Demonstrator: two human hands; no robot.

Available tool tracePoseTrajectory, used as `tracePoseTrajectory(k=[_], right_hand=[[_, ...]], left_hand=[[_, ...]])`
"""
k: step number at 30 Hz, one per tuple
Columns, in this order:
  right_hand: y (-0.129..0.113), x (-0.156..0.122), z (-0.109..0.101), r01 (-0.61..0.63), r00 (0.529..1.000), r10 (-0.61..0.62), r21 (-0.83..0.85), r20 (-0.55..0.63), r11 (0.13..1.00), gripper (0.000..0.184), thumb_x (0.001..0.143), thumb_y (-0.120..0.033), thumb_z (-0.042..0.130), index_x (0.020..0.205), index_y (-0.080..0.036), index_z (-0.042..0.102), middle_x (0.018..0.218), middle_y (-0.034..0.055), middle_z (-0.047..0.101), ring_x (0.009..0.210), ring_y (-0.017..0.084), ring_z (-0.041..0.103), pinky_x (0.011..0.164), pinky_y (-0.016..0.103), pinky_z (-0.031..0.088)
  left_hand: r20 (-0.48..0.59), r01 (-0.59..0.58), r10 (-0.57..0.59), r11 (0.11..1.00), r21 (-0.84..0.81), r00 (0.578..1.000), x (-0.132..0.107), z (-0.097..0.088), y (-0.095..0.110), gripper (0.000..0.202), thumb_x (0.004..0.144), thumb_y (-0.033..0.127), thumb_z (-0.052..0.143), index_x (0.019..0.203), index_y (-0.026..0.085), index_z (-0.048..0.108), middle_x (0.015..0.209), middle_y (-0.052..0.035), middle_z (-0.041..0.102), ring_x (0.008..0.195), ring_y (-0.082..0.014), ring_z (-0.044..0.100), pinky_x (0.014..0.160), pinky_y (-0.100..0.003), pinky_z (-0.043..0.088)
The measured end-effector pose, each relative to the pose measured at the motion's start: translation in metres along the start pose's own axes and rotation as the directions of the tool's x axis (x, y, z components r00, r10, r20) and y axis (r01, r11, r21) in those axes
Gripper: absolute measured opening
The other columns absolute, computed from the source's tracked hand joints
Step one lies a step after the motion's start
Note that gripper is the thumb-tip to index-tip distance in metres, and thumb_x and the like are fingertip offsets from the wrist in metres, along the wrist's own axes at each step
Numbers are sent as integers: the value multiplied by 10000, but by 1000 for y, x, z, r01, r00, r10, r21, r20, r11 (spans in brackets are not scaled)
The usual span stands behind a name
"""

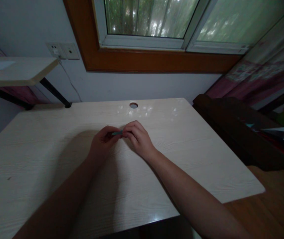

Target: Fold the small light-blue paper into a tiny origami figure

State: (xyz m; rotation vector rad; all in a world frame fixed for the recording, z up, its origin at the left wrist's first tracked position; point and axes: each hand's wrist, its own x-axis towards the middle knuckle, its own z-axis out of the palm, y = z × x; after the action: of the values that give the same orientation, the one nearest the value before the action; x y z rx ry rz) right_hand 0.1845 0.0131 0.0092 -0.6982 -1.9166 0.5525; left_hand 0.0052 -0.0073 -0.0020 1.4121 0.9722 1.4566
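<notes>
My left hand (103, 142) and my right hand (138, 137) meet over the middle of a pale wooden desk (57, 159). Both are pinched on a small teal-green object (117, 133) held between their fingertips. Only a short strip of it shows, so I cannot make out what it is. The fingers of both hands are curled and pressed together around it, just above the desktop.
A round cable hole (133, 105) sits near the desk's far edge. A raised shelf (15, 69) on black legs stands at the back left, under wall sockets (62, 50). A window (156, 23) is behind. Dark wooden furniture (233, 129) flanks the right side.
</notes>
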Motion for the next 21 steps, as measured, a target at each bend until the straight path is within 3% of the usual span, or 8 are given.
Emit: tracePoseTrajectory(k=[4,7,13,21], right_hand=[[0,-1,0,-39,999,40,28,-20,999,117,967,-172,528,952,-221,634,945,54,592,954,182,576,837,339,493],[-2,-1,1,-52,998,54,46,-23,998,109,961,-173,539,941,-219,636,943,51,592,947,177,576,841,333,489],[-5,0,3,-102,994,105,83,-38,991,112,956,-181,542,911,-219,637,924,46,608,933,176,585,834,330,487],[-6,1,4,-142,987,149,112,-59,984,87,943,-194,566,890,-218,630,905,38,625,899,170,594,810,322,483]], left_hand=[[52,-174,168,977,123,984,1,-1,2,155,774,232,768,912,202,704,921,-47,683,853,-157,661,779,-276,560],[63,-237,229,950,205,971,1,-4,0,119,786,228,758,895,207,715,942,-58,682,862,-161,664,756,-270,567],[24,-211,213,934,289,977,-1,-3,2,69,807,219,726,870,196,710,962,-54,678,851,-147,669,760,-265,585],[2,-195,199,959,204,980,2,0,-3,98,795,239,735,836,185,664,964,-49,645,859,-145,655,772,-280,591]])
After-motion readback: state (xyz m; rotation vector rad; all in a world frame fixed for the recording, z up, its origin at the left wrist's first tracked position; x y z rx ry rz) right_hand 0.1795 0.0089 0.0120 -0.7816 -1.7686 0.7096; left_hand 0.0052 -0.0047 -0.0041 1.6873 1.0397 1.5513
